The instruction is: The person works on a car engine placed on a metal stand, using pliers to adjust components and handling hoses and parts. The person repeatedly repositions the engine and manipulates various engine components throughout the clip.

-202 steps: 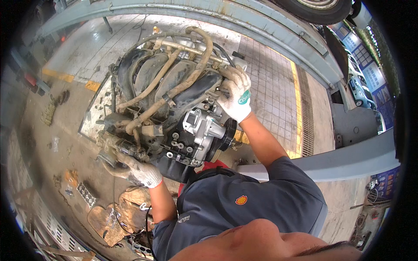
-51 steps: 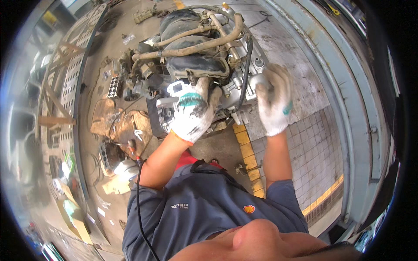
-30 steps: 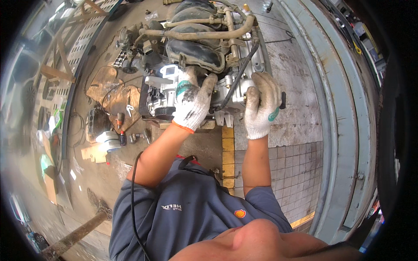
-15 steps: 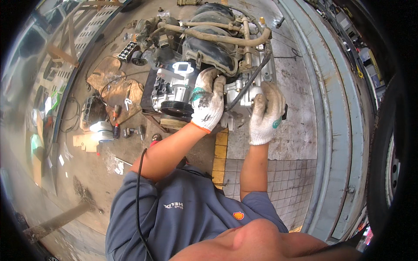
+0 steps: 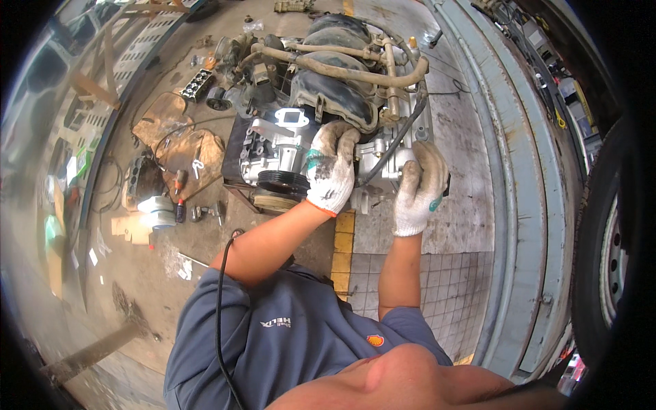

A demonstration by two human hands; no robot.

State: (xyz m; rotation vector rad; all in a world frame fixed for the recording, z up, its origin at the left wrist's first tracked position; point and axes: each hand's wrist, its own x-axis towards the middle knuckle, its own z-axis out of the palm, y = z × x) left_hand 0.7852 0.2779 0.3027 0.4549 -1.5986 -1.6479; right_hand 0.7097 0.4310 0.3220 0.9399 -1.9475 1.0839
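An engine with bare silver castings (image 5: 290,140) stands in front of me. A black ribbed pulley (image 5: 283,182) is on its near side, and a dirty black intake manifold (image 5: 335,99) lies across its top. My left hand (image 5: 331,169), in a stained white knit glove, reaches between the pulley and a silver housing (image 5: 383,162); its fingers are bent together, their tips hidden. My right hand (image 5: 421,190), gloved alike, curls around the right end of that housing with the thumb on the near side. A black hose (image 5: 400,137) slants down between the hands.
Brown cardboard (image 5: 195,147), a cylinder head (image 5: 198,83), a screwdriver (image 5: 180,179) and a white roll (image 5: 158,210) lie on the floor at left. A blue-grey steel rail (image 5: 502,205) runs along the right, beside a tyre (image 5: 601,225). A black cable (image 5: 219,328) hangs over my left arm.
The engine and both hands sit slightly lower in the view. Both hands stay at the same places on the engine, with little change in their fingers.
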